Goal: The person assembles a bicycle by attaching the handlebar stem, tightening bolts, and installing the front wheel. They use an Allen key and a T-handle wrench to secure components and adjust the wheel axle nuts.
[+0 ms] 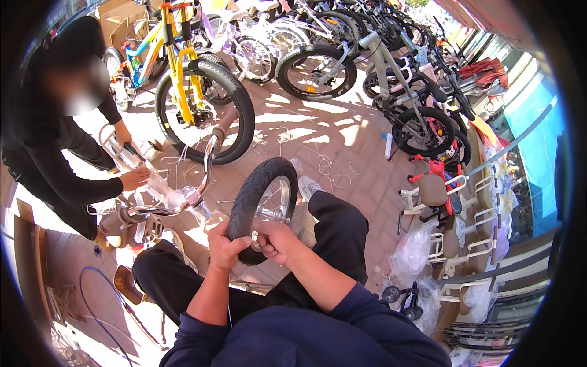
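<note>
A small bicycle wheel stands upright between my knees, with a black knobbly tyre (249, 191) and a silver rim (290, 194). Its hub (272, 214) and spokes show in the middle. My left hand (224, 246) is closed round the near left side of the tyre, thumb across the tread. Just right of it, my right hand (275, 241) is closed at the rim's lower part. A small shiny metal piece (254, 237) sits at its fingertips; its exact kind is unclear. Beyond the left hand lies a chrome handlebar (205, 177) with brown grips.
At left, a person in black (55, 134) handles a plastic-wrapped frame part (160, 183). A yellow-forked bicycle (205, 110) and rows of bicycles stand ahead. Child seats (433, 189) and plastic wrap (413, 251) line the right. A blue hose (101, 306) and loose ties (327, 168) lie on the paving.
</note>
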Action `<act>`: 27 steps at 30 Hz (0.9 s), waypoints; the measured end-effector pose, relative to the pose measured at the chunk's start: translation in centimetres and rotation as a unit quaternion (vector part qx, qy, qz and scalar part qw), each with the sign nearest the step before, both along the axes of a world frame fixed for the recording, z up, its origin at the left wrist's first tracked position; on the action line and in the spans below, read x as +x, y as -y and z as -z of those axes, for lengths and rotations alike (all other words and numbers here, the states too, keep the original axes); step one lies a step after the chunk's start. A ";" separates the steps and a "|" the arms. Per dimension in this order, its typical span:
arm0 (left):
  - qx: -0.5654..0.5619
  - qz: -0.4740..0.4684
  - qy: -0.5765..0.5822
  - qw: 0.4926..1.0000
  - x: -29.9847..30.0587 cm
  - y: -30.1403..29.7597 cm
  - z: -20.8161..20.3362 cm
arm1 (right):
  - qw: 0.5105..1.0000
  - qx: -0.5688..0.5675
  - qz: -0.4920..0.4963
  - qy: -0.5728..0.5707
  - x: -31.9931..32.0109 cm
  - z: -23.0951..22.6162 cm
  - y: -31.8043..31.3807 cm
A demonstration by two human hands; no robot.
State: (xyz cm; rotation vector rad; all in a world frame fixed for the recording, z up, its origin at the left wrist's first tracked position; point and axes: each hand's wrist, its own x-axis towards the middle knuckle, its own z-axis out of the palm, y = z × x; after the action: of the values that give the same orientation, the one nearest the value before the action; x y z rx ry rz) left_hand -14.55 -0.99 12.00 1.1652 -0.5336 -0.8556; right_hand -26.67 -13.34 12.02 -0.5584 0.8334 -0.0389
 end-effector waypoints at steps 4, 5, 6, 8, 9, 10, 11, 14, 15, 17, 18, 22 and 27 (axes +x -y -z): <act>0.003 0.007 0.033 0.999 -0.3 0.0 0.8 | 1.000 -0.012 0.008 -0.002 -0.1 1.8 0.2; 0.002 0.008 0.052 0.999 -0.4 0.0 0.7 | 1.000 -0.019 0.009 -0.008 0.1 2.0 0.0; 0.001 0.009 0.070 0.997 -0.5 0.1 0.6 | 1.000 -0.026 0.011 -0.014 0.1 2.1 0.0; 0.001 0.006 0.100 0.995 -0.5 0.2 0.6 | 1.000 -0.017 0.012 -0.022 0.3 2.2 0.0; 0.001 0.004 0.115 0.993 -0.4 0.3 0.5 | 0.999 -0.012 0.012 -0.027 0.4 2.3 0.0; 0.005 0.009 0.110 0.994 -0.7 0.5 0.1 | 0.999 -0.004 0.020 -0.032 0.2 2.5 0.1; 0.009 0.014 0.104 0.994 -1.0 0.7 -0.6 | 0.999 0.004 0.028 -0.037 0.1 2.8 0.2; 0.028 0.010 0.143 0.989 -1.2 0.9 -0.3 | 0.999 0.020 0.036 -0.012 -0.1 4.0 0.3; 0.036 0.006 0.165 0.986 -1.1 1.0 0.1 | 0.999 0.023 0.036 0.003 -0.1 4.4 0.2; 0.044 -0.003 0.204 0.978 -0.9 1.0 0.9 | 0.999 0.017 0.041 -0.004 0.4 4.2 -0.1; 0.048 -0.008 0.222 0.974 -0.9 1.0 1.1 | 0.999 0.013 0.044 -0.007 0.5 4.1 -0.2; 0.069 -0.028 0.240 0.968 -1.0 0.9 1.0 | 0.998 0.014 0.039 -0.054 0.5 2.7 0.0; 0.085 -0.054 0.317 0.943 -1.0 1.3 0.2 | 0.987 0.021 0.135 -0.078 0.9 0.4 -0.9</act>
State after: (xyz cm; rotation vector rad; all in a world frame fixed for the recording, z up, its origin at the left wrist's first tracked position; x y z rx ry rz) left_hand -15.60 -2.28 11.77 1.6225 -0.9208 -0.4203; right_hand -25.78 -12.47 11.60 -0.4079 1.0570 -0.2278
